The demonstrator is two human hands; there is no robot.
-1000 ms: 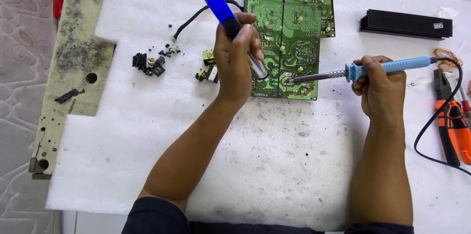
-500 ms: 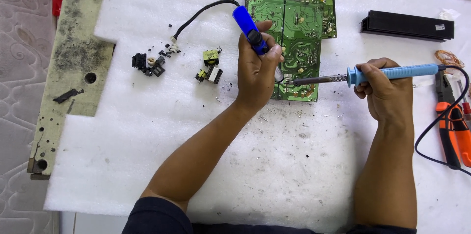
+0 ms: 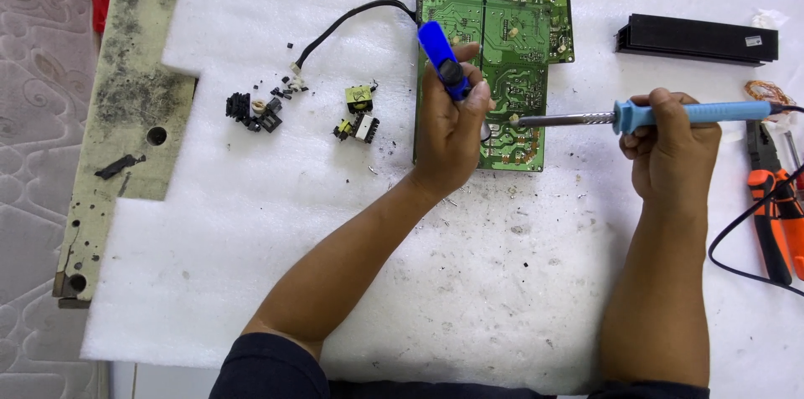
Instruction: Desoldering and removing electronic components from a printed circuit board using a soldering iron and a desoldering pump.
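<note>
A green circuit board (image 3: 511, 39) lies solder side up on a white foam sheet (image 3: 335, 240). My left hand (image 3: 448, 127) grips a blue desoldering pump (image 3: 440, 56), its nozzle pointing down at the board's lower part. My right hand (image 3: 670, 144) holds a soldering iron (image 3: 662, 114) with a light blue handle. The iron's metal tip touches the board just right of the pump's nozzle. A black cable (image 3: 347, 22) runs from the board's left edge.
Several small removed parts (image 3: 255, 110) and two small transformers (image 3: 358, 114) lie left of the board. A black heat sink bar (image 3: 695, 39) sits at the back right. Orange-handled pliers (image 3: 775, 206) and a black cord lie at the right edge. A dirty perforated plate (image 3: 126, 114) lies left.
The view has shifted a little. My left hand has tilted the pump and brought it lower over the board. The iron's tip has moved up to meet it.
</note>
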